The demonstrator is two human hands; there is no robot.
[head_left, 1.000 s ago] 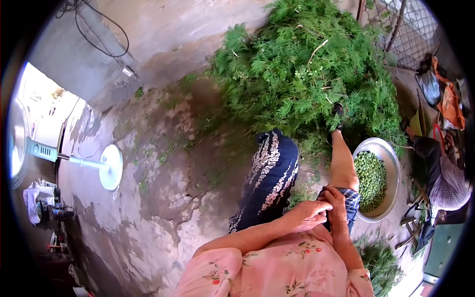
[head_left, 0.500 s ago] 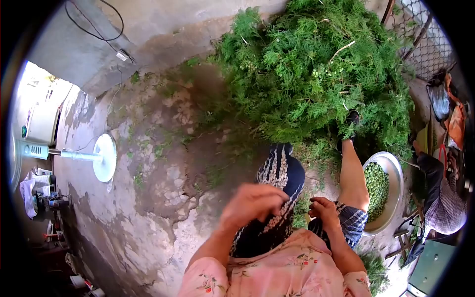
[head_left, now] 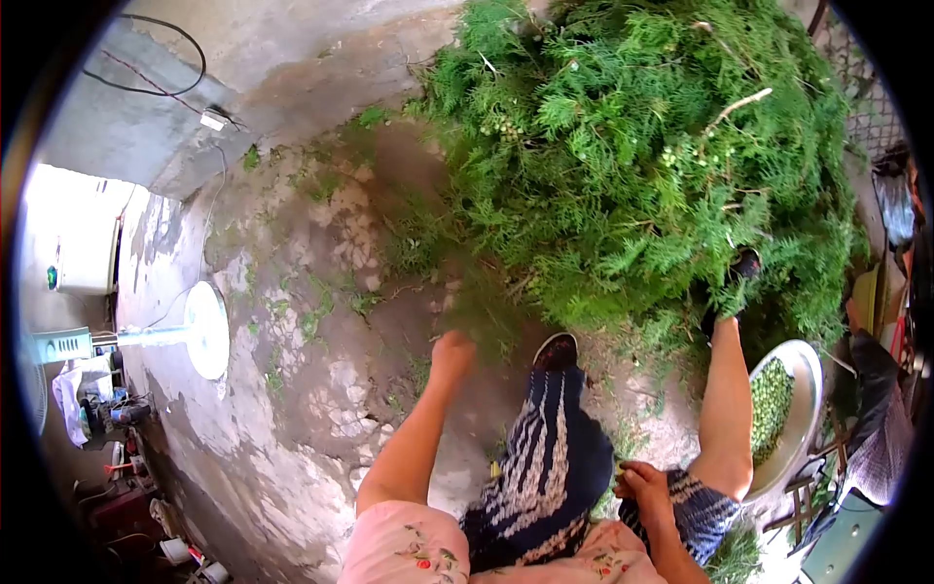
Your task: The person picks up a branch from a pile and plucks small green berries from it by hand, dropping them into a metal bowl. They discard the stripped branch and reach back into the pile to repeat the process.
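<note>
My left hand reaches out over the bare ground, left of my shoe. Green foliage appears blurred beside it; its fingertips are unclear, so any hold is uncertain. Near my lap, my right hand is closed, with a tiny yellow-green bit at its fingertips that I cannot identify. A large heap of leafy green branches lies in front of my feet. At the right, beside my bare leg, a metal basin contains many small green pieces.
A pale fan stand is on the rough floor at the left. A cable hangs on the wall. Bags and cloths crowd the right edge, near wire mesh. Assorted items lie along the left side.
My left hand has moved forward and left from above my lap. My right hand stays close to my lap, lower in view. The view has shifted, and my patterned trouser leg shows more fully.
</note>
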